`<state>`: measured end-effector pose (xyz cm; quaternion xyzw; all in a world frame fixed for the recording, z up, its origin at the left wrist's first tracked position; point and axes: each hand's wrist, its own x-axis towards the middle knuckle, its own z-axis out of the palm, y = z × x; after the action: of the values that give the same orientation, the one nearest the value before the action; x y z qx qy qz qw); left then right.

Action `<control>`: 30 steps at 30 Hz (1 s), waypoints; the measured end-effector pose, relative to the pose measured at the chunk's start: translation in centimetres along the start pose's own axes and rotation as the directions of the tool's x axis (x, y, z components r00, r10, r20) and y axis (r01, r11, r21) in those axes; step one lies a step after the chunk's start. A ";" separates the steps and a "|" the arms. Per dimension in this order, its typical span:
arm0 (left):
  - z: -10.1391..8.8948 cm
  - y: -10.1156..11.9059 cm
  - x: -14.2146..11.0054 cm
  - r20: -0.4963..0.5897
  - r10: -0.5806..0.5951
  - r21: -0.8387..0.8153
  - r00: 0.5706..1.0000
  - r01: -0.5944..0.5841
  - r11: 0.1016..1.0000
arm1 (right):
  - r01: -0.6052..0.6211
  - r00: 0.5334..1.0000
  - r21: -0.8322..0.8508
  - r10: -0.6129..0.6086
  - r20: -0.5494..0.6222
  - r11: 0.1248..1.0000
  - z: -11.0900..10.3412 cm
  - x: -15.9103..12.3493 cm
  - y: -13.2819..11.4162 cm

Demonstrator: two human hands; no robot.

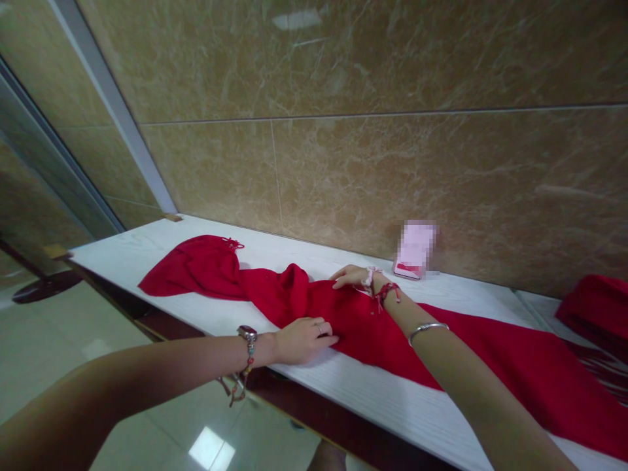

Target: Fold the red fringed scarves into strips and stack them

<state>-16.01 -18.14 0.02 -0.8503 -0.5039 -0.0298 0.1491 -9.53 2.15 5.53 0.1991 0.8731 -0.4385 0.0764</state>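
Note:
A long red scarf (490, 356) lies stretched along a white table (373, 399), its left end bunched up with a fringe. My left hand (305, 340) rests flat on the scarf's near edge, fingers stretched out; the wrist wears a watch and a bead bracelet. My right hand (349, 276) lies on the scarf's far edge, fingers extended and pressing the cloth; that wrist carries red cords and a silver bangle. Neither hand grips the fabric.
A pink, blurred box (415, 252) stands against the marble wall (392, 131) just behind my right hand. More red fabric (596, 304) with a fringe lies at the right end. Tiled floor (49, 340) is on the left, below the table's edge.

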 end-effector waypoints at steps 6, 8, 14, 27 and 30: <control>0.1 0.0 -0.1 0.006 0.003 0.001 1.000 -0.003 1.000 | 0.032 0.996 -0.001 -0.032 -0.083 0.999 -0.3 1.4 -0.5; 0.2 0.0 -0.2 -0.003 0.012 0.001 1.000 -0.012 1.000 | 0.058 0.994 0.007 -0.057 -0.094 0.998 -0.4 1.8 -0.4; 0.2 0.0 -0.2 0.004 0.038 -0.006 0.999 -0.038 0.999 | 0.125 0.989 0.054 -0.120 -0.090 0.991 0.1 2.3 0.6; 0.3 -0.1 -0.1 -0.080 0.064 -0.052 0.995 -0.068 0.996 | 0.194 0.941 -0.011 -0.190 -0.281 0.981 1.9 3.1 2.6; 0.0 0.0 -0.1 -0.065 0.080 -0.051 0.995 -0.083 0.995 | 0.145 0.957 -0.100 -0.165 -0.240 0.984 1.1 2.3 3.3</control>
<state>-16.07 -18.19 0.04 -0.8725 -0.4628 -0.0639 0.1433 -10.28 3.64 1.73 0.1798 0.9058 -0.3789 -0.0595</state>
